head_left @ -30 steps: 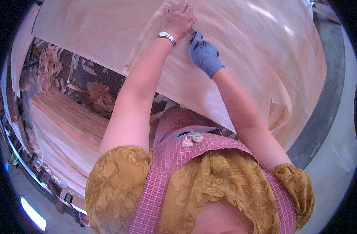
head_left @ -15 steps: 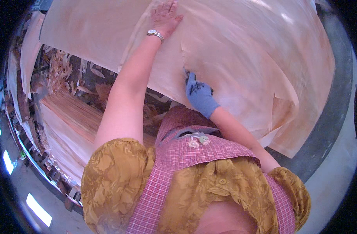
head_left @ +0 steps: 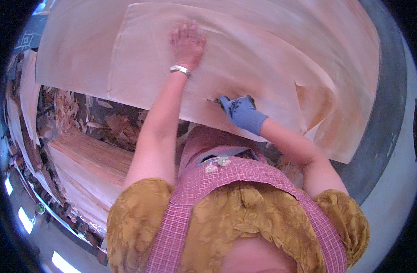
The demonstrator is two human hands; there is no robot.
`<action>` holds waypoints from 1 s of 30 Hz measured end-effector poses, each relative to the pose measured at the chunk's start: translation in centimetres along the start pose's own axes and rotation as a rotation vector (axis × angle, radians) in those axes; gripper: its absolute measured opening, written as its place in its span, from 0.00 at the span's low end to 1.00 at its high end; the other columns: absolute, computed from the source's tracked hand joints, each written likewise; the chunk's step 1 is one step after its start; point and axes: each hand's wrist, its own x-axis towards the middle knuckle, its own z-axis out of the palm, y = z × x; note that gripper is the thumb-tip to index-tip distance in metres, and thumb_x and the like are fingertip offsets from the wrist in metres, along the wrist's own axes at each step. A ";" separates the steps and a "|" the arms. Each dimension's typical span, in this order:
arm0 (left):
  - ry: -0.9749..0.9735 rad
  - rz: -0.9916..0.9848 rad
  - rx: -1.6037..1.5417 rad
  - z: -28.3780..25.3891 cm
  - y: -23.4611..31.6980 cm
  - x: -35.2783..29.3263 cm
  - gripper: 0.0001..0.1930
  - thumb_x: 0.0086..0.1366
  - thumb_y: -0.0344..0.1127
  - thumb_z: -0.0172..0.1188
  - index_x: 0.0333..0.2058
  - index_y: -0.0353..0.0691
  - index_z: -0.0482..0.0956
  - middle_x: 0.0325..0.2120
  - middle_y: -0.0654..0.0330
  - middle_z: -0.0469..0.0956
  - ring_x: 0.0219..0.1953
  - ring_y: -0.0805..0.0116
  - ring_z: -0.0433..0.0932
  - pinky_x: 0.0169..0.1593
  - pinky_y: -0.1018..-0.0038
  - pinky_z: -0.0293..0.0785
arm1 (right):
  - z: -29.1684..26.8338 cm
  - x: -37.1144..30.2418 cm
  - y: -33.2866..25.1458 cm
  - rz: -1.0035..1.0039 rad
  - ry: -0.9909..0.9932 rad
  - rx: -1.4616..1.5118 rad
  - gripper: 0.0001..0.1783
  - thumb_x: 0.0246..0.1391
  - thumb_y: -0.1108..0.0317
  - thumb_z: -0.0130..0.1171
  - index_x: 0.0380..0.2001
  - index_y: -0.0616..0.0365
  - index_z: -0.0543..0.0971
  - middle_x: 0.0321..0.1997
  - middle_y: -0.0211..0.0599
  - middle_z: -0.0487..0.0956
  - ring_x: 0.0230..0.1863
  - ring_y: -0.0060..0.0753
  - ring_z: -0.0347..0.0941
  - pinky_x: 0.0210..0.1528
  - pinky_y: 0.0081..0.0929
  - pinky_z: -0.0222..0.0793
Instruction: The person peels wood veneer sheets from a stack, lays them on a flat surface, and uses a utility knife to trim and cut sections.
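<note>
Apparently partway along, rests the left hand (head_left: 187, 49), fingers slightly apart, flat on the sheet (head_left: 144, 59) atop a lower sheet (head_left: 76, 63), and grips a small tool (head_left: 214, 100) in the right hand (head_left: 241, 111), with a faint line (head_left: 197, 94) at its tip and a seemingly unmarked near side left.

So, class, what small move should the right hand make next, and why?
Probably the gloved right hand should draw its small tool slightly rightward: the tool sits at the right end of a thin line in the wood sheet, while the bare left hand lies flat on that sheet.
</note>
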 end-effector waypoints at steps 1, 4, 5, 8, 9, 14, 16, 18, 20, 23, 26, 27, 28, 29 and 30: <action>0.008 -0.008 -0.031 0.2 -0.3 0.1 0.30 0.65 0.54 0.51 0.63 0.50 0.65 0.64 0.57 0.62 0.66 0.51 0.57 0.67 0.46 0.47 | 0.0 -1.3 1.5 -0.032 0.002 0.011 0.18 0.57 0.67 0.48 0.52 0.52 0.69 0.22 0.39 0.80 0.20 0.40 0.79 0.19 0.45 0.66; 0.046 0.004 -0.022 0.5 -0.3 0.3 0.31 0.63 0.55 0.54 0.62 0.52 0.66 0.63 0.59 0.63 0.65 0.52 0.58 0.67 0.47 0.47 | 1.8 -5.4 5.2 -0.019 -0.083 -0.036 0.19 0.56 0.67 0.48 0.52 0.50 0.70 0.22 0.39 0.81 0.22 0.41 0.79 0.21 0.46 0.66; 0.046 0.007 -0.026 0.5 -0.3 0.5 0.31 0.63 0.56 0.54 0.62 0.52 0.66 0.63 0.59 0.63 0.65 0.52 0.58 0.67 0.47 0.47 | 2.3 -6.6 6.4 0.000 -0.128 -0.065 0.19 0.56 0.67 0.48 0.52 0.50 0.71 0.22 0.39 0.81 0.22 0.41 0.79 0.22 0.46 0.66; 0.034 0.011 -0.015 0.4 -0.4 0.5 0.31 0.64 0.57 0.52 0.63 0.54 0.65 0.64 0.61 0.63 0.65 0.53 0.59 0.67 0.48 0.47 | 2.1 -9.7 11.2 -0.090 -0.085 -0.106 0.15 0.56 0.66 0.48 0.47 0.47 0.74 0.21 0.40 0.80 0.22 0.42 0.78 0.25 0.44 0.68; 0.033 0.007 -0.007 0.4 -0.5 0.5 0.30 0.64 0.57 0.52 0.63 0.55 0.65 0.64 0.61 0.62 0.65 0.53 0.58 0.67 0.48 0.47 | 2.3 -10.7 12.7 -0.121 -0.068 -0.142 0.15 0.56 0.65 0.48 0.47 0.47 0.74 0.21 0.40 0.80 0.22 0.42 0.78 0.26 0.44 0.68; 0.018 -0.001 0.016 0.3 -0.6 0.4 0.30 0.65 0.58 0.50 0.64 0.56 0.64 0.65 0.62 0.61 0.66 0.54 0.58 0.68 0.48 0.47 | 2.9 -16.8 19.3 -0.009 -0.069 -0.070 0.14 0.56 0.65 0.49 0.46 0.48 0.74 0.22 0.36 0.79 0.24 0.45 0.77 0.29 0.45 0.69; 0.013 0.006 0.054 0.4 -1.0 0.4 0.30 0.65 0.58 0.50 0.64 0.56 0.64 0.65 0.62 0.61 0.66 0.54 0.57 0.68 0.48 0.47 | 3.6 -20.1 21.2 0.022 -0.010 -0.133 0.12 0.57 0.63 0.50 0.44 0.49 0.74 0.26 0.35 0.79 0.28 0.43 0.77 0.33 0.46 0.68; -0.018 0.016 0.082 -0.1 -0.5 0.3 0.30 0.66 0.55 0.50 0.64 0.54 0.64 0.64 0.60 0.62 0.66 0.54 0.58 0.68 0.48 0.48 | 4.8 -24.1 22.9 0.049 0.068 -0.217 0.09 0.59 0.62 0.50 0.41 0.49 0.74 0.29 0.35 0.78 0.33 0.41 0.76 0.37 0.47 0.66; -0.014 0.014 0.066 -0.6 -0.1 0.6 0.29 0.66 0.53 0.50 0.64 0.53 0.63 0.64 0.59 0.62 0.65 0.53 0.59 0.67 0.48 0.48 | 4.1 -26.4 23.5 0.140 -0.084 -0.267 0.11 0.57 0.63 0.52 0.43 0.49 0.75 0.31 0.36 0.78 0.35 0.40 0.76 0.39 0.47 0.66; 0.016 -0.024 -0.009 -1.0 0.3 0.3 0.30 0.64 0.52 0.52 0.63 0.52 0.64 0.64 0.59 0.62 0.65 0.53 0.58 0.67 0.47 0.48 | -0.4 -22.5 22.5 0.194 -0.083 -0.212 0.12 0.55 0.66 0.53 0.44 0.50 0.75 0.33 0.39 0.77 0.35 0.45 0.75 0.38 0.47 0.67; 0.064 -0.073 -0.066 -1.1 0.1 -0.2 0.31 0.61 0.51 0.54 0.62 0.50 0.65 0.63 0.58 0.63 0.65 0.54 0.59 0.68 0.46 0.47 | -7.7 -9.8 17.9 -0.010 0.275 0.150 0.10 0.57 0.66 0.52 0.42 0.53 0.74 0.34 0.44 0.76 0.37 0.49 0.75 0.38 0.46 0.69; 0.074 -0.082 -0.078 -1.1 -0.1 -0.1 0.31 0.61 0.50 0.54 0.62 0.50 0.65 0.63 0.58 0.63 0.65 0.54 0.59 0.68 0.46 0.47 | -9.7 -4.2 16.7 -0.047 0.281 0.185 0.11 0.60 0.66 0.50 0.45 0.54 0.73 0.36 0.46 0.76 0.39 0.51 0.75 0.38 0.44 0.70; 0.081 -0.085 -0.096 -1.2 0.1 -0.2 0.31 0.61 0.50 0.55 0.62 0.49 0.66 0.63 0.58 0.63 0.65 0.54 0.59 0.68 0.46 0.47 | -10.7 1.4 15.7 -0.043 0.346 0.079 0.10 0.62 0.64 0.49 0.45 0.54 0.71 0.37 0.47 0.77 0.37 0.53 0.76 0.35 0.47 0.70; 0.083 -0.087 -0.111 -1.3 0.4 -0.2 0.31 0.60 0.49 0.56 0.61 0.49 0.66 0.63 0.58 0.63 0.65 0.55 0.59 0.68 0.46 0.47 | -11.8 7.2 15.4 -0.060 0.320 0.020 0.10 0.65 0.62 0.47 0.43 0.53 0.70 0.36 0.49 0.78 0.35 0.56 0.77 0.33 0.50 0.70; 0.072 -0.101 -0.149 -1.7 0.8 0.1 0.30 0.60 0.48 0.56 0.61 0.48 0.67 0.62 0.58 0.63 0.65 0.55 0.59 0.68 0.46 0.47 | -12.5 12.5 14.8 -0.089 0.400 0.051 0.10 0.66 0.59 0.45 0.42 0.53 0.70 0.34 0.50 0.79 0.32 0.57 0.77 0.31 0.53 0.71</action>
